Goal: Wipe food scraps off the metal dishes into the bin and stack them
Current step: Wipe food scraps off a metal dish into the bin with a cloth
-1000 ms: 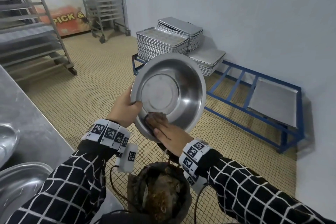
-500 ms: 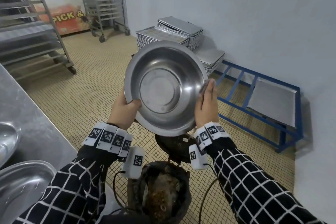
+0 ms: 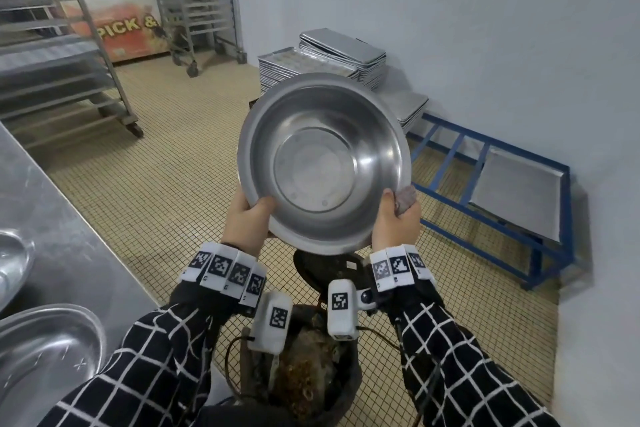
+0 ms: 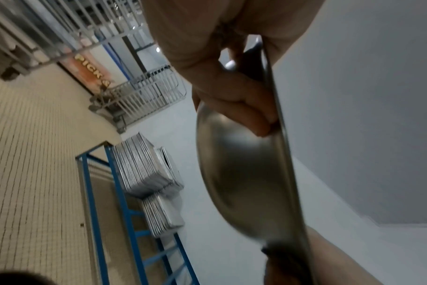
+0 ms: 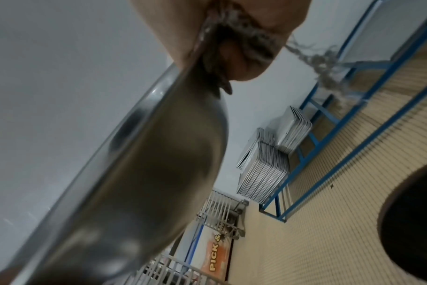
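A round metal bowl (image 3: 323, 163) is held up over the bin (image 3: 341, 388), its scraped inside tilted towards me. My left hand (image 3: 251, 218) grips the lower left rim, thumb inside. In the left wrist view its fingers (image 4: 246, 108) curl under the bowl's underside (image 4: 241, 173). My right hand (image 3: 396, 218) grips the lower right rim and holds a dirty grey scouring pad (image 3: 406, 197) against the outside. The right wrist view shows the pad (image 5: 234, 32) bunched between the fingers and the bowl (image 5: 146, 173). The bin holds brown food scraps (image 3: 304, 367).
A steel counter (image 3: 52, 204) runs along the left with metal dishes (image 3: 41, 350) on it. Stacked baking trays (image 3: 332, 55) sit on a low blue frame (image 3: 485, 180) by the wall. Wheeled tray racks (image 3: 69, 55) stand at the back left. A black lid (image 3: 311, 267) lies beyond the bin.
My right hand left the bowl's inside, went up the right rim, then settled at the lower right rim with the pad. The bowl rose and turned more upright.
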Demonstrator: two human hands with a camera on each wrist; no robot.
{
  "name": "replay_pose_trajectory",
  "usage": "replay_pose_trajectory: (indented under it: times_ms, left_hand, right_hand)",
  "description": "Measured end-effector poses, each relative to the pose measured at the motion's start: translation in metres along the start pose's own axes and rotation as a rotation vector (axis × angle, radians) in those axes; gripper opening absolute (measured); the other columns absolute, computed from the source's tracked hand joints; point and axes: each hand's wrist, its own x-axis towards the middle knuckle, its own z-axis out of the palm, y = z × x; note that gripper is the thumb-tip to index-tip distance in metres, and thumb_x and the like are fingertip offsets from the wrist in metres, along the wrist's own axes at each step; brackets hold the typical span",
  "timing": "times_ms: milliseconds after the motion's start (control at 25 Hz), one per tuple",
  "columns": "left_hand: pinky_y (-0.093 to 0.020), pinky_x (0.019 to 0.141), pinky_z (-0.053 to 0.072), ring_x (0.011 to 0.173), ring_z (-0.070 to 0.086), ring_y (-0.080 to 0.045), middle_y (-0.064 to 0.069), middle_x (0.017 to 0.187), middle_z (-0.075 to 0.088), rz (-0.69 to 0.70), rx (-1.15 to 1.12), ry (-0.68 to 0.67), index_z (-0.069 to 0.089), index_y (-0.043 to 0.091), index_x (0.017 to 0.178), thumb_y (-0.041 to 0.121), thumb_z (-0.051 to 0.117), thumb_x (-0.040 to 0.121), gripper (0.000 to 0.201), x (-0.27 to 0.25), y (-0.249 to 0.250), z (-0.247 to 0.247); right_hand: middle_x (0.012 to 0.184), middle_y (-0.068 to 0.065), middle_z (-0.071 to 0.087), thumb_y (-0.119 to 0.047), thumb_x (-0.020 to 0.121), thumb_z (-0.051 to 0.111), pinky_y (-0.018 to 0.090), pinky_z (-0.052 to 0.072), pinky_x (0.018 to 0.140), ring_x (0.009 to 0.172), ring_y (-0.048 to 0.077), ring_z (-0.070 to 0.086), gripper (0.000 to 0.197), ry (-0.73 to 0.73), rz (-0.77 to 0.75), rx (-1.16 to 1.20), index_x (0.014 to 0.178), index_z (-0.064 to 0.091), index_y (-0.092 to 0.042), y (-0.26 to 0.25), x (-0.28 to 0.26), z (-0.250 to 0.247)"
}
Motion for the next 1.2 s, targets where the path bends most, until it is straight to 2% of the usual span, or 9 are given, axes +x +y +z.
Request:
replay_pose_trajectory:
  times_ms: [160, 280, 360, 560, 680, 800, 920, 1080, 1200]
  left_hand:
    - [-0.036, 0.070, 0.059, 0.086, 0.069, -0.019, -0.008, 0.109, 0.064, -0.012, 0.059, -0.180, 0.041, 0.029, 0.125, 0.007, 0.056, 0.091, 0.044, -0.005, -0.011, 0.014]
    - [-0.043, 0.080, 0.057, 0.099, 0.066, -0.023, -0.007, 0.120, 0.061, -0.067, 0.009, -0.242, 0.037, 0.029, 0.134, 0.028, 0.068, 0.081, 0.061, 0.004, -0.009, 0.002]
    - [-0.051, 0.087, 0.053, 0.098, 0.066, -0.028, -0.011, 0.110, 0.068, -0.160, -0.113, -0.238, 0.054, 0.014, 0.125, 0.038, 0.067, 0.076, 0.057, 0.007, -0.008, -0.008]
    - [-0.036, 0.076, 0.054, 0.079, 0.071, -0.020, -0.004, 0.082, 0.074, -0.139, -0.226, -0.069, 0.066, 0.011, 0.099, 0.029, 0.048, 0.096, 0.025, 0.004, -0.011, -0.006]
    - [-0.044, 0.094, 0.049, 0.098, 0.067, -0.026, -0.008, 0.098, 0.073, -0.156, -0.172, -0.009, 0.066, 0.012, 0.103, 0.042, 0.049, 0.093, 0.036, 0.005, -0.027, 0.003]
    - [-0.047, 0.108, 0.036, 0.119, 0.054, -0.025, -0.007, 0.128, 0.058, -0.241, 0.109, -0.084, 0.050, 0.008, 0.131, 0.067, 0.049, 0.078, 0.079, 0.003, -0.035, 0.016]
    - [-0.041, 0.112, 0.027, 0.130, 0.042, -0.024, -0.005, 0.136, 0.047, -0.222, 0.414, -0.152, 0.040, 0.010, 0.141, 0.069, 0.037, 0.087, 0.080, 0.003, -0.039, 0.021]
    - [-0.046, 0.111, 0.033, 0.127, 0.047, -0.018, 0.000, 0.142, 0.045, 0.015, 0.169, -0.221, 0.026, 0.019, 0.146, 0.072, 0.047, 0.080, 0.088, 0.009, -0.026, 0.010]
    - [-0.055, 0.097, 0.046, 0.114, 0.056, -0.033, -0.018, 0.134, 0.050, 0.040, -0.279, -0.141, 0.032, 0.009, 0.142, 0.056, 0.057, 0.082, 0.079, 0.018, -0.016, -0.012]
  right_hand:
    - [0.088, 0.002, 0.061, -0.024, 0.091, 0.059, 0.033, 0.052, 0.077, 0.078, 0.016, 0.061, 0.020, 0.010, 0.041, -0.029, 0.097, 0.052, -0.007, 0.003, 0.010, -0.013]
    - [0.079, -0.005, 0.054, -0.019, 0.090, 0.059, 0.027, 0.045, 0.077, 0.072, 0.006, 0.053, 0.013, -0.081, -0.065, -0.110, 0.092, 0.051, -0.010, -0.009, 0.026, -0.031]
    - [0.078, -0.005, 0.052, -0.019, 0.090, 0.059, 0.019, 0.039, 0.067, 0.071, 0.005, 0.052, 0.011, -0.168, -0.103, -0.145, 0.093, 0.052, -0.011, -0.014, 0.027, -0.039]
    - [0.079, -0.010, 0.055, -0.025, 0.092, 0.058, 0.016, 0.038, 0.060, 0.072, 0.003, 0.055, 0.011, -0.090, -0.064, -0.107, 0.095, 0.053, -0.015, -0.008, 0.006, -0.029]
    - [0.083, -0.008, 0.057, -0.025, 0.094, 0.055, 0.016, 0.041, 0.060, 0.073, 0.006, 0.057, 0.012, -0.020, -0.023, -0.011, 0.097, 0.051, -0.015, -0.006, -0.002, -0.013]
    - [0.080, -0.007, 0.056, -0.023, 0.094, 0.054, 0.013, 0.040, 0.057, 0.069, 0.003, 0.056, 0.010, -0.018, -0.009, 0.034, 0.093, 0.048, -0.015, -0.009, -0.002, 0.001]
    - [0.074, -0.008, 0.050, -0.018, 0.092, 0.056, 0.013, 0.036, 0.056, 0.064, 0.004, 0.051, 0.015, -0.063, -0.033, 0.005, 0.086, 0.044, -0.015, -0.015, 0.003, 0.007]
    - [0.086, -0.006, 0.056, -0.017, 0.092, 0.057, 0.017, 0.043, 0.066, 0.077, 0.005, 0.056, 0.014, -0.170, -0.015, -0.007, 0.103, 0.051, -0.011, -0.024, 0.016, -0.001]
    - [0.093, -0.004, 0.060, -0.022, 0.091, 0.059, 0.026, 0.047, 0.077, 0.085, 0.007, 0.059, 0.018, -0.281, -0.026, -0.063, 0.107, 0.055, -0.015, -0.025, 0.027, -0.014]
